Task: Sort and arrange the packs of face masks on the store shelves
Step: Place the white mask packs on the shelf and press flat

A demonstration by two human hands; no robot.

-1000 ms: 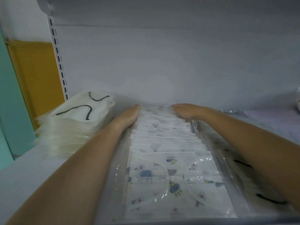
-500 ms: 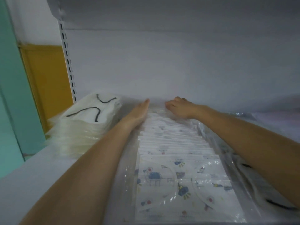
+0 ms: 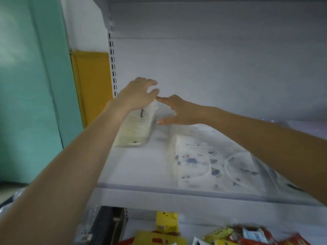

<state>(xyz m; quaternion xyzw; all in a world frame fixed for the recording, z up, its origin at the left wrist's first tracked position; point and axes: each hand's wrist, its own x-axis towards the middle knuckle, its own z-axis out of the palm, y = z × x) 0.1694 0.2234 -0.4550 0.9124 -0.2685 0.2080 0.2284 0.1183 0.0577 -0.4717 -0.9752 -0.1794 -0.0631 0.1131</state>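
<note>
A stack of white mask packs with black ear loops [image 3: 133, 129] stands at the back left of the white shelf [image 3: 141, 170]. My left hand [image 3: 139, 95] hovers over its top, fingers spread. My right hand [image 3: 177, 111] is just to the right of the stack, fingers apart, index tip near the left thumb. Neither hand grips a pack. A row of packs with a cartoon print [image 3: 212, 165] lies to the right, partly under my right forearm. Another pack with a black loop [image 3: 293, 187] shows at the far right.
A slotted upright [image 3: 112, 64] runs along the shelf's left end, with a yellow and teal wall [image 3: 31, 103] beyond. Below, a lower shelf carries yellow and red snack packets [image 3: 230, 236]. A strip of bare shelf lies between the two mask stacks.
Both hands have left the far end of the printed row and moved left to the white stack. The view has pulled back, so the lower shelf now shows.
</note>
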